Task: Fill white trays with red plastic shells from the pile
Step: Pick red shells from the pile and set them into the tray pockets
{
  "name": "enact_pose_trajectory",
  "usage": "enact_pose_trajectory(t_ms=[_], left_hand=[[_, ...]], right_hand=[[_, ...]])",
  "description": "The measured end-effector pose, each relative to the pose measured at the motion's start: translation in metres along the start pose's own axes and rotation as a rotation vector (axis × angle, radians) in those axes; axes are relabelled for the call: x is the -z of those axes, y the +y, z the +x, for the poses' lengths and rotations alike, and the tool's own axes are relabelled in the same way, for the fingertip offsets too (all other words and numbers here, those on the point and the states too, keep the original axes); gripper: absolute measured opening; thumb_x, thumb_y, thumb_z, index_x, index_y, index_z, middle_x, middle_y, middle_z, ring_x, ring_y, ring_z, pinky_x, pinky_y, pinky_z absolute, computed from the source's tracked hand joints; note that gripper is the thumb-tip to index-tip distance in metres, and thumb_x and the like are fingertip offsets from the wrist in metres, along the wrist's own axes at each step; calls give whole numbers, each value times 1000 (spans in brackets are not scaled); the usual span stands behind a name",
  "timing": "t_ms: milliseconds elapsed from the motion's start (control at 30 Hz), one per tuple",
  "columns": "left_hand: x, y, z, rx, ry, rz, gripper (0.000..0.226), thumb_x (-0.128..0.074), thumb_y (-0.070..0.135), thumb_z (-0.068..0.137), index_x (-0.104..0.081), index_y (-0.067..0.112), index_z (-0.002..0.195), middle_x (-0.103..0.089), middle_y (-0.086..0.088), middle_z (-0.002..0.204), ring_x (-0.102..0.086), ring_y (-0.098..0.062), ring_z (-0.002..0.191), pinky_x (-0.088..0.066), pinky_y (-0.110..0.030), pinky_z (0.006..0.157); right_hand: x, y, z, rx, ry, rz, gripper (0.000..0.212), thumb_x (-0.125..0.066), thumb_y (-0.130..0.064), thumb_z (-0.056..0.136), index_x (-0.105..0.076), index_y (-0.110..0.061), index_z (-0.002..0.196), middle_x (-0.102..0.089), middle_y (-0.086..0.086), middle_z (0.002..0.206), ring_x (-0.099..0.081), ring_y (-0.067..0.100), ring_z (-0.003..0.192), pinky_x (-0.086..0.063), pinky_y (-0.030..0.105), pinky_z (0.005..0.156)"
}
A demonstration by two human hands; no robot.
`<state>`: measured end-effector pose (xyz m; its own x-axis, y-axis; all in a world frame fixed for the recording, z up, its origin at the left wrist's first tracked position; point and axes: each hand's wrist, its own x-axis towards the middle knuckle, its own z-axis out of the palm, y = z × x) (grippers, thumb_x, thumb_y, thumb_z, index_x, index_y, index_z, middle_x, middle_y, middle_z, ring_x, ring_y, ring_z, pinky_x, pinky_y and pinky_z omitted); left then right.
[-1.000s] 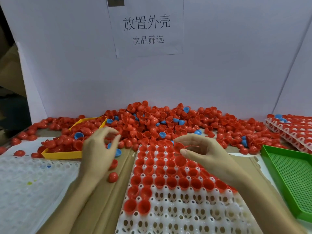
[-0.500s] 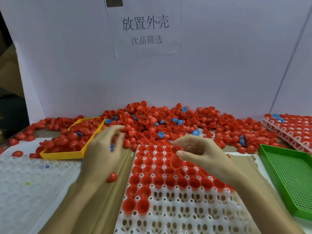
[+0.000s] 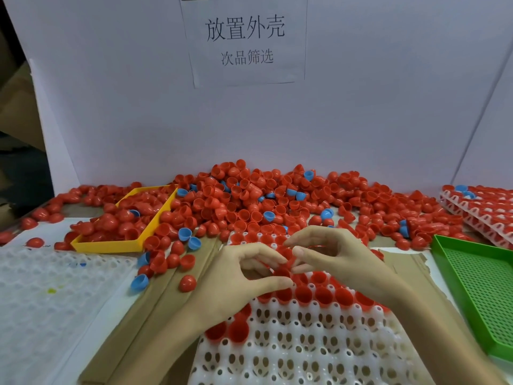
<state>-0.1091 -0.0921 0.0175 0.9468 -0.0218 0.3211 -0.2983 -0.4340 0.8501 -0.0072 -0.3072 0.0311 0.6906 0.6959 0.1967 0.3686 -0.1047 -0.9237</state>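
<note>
red shells point(image 3: 280, 215) piled behind one white tray point(image 3: 305, 354), two hands over it.

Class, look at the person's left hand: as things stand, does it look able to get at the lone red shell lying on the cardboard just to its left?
Probably yes. The lone red shell lies dome-up on bare cardboard, apart from other shells, and nothing stands between it and the left hand. That hand seems to be pinching another shell, though, so it may need emptying first.

I see the counter point(image 3: 441, 276) with a big pile of red shells point(image 3: 249, 201), a white tray point(image 3: 305, 343), a yellow tray point(image 3: 111, 247), a green tray point(image 3: 477, 287) and brown cardboard point(image 3: 155, 309) on it.
</note>
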Motion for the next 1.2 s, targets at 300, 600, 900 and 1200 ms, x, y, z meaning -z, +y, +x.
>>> enact_pose_trajectory(t_ms=[300, 600, 900, 1200], left_hand=[[51, 6, -1, 42, -267, 290, 30, -87, 57, 71, -75, 42, 95, -74, 21, 93, -70, -2, 92, -53, -15, 83], [38, 3, -1, -31, -326, 292, 14, -84, 45, 80, -80, 34, 88, -75, 22, 86, -71, -3, 88, -53, -12, 76], [22, -7, -6, -120, -405, 562, 25, -76, 57, 83, -78, 33, 87, -55, 15, 90, -52, -3, 94, -39, -9, 80], [52, -20, 7, -37, -67, 417, 28, -64, 55, 91, -78, 31, 85, -64, 17, 88, -61, -7, 86, -47, -16, 79]], right_hand=[[14, -5, -2, 8, 119, 54, 19, -64, -29, 100, -77, -19, 109, -77, 11, 102, -77, 28, 93, -62, 32, 85], [19, 0, -2, -9, 156, 40, 20, -64, -34, 97, -79, -24, 106, -78, 9, 101, -76, 27, 92, -62, 32, 84], [23, 5, -2, -34, 174, 11, 22, -62, -32, 98, -79, -20, 105, -78, 9, 100, -76, 27, 92, -63, 32, 84], [33, 6, 21, -24, 311, -401, 15, -61, -18, 103, -74, -21, 109, -77, -4, 96, -74, 11, 89, -62, 30, 80]])
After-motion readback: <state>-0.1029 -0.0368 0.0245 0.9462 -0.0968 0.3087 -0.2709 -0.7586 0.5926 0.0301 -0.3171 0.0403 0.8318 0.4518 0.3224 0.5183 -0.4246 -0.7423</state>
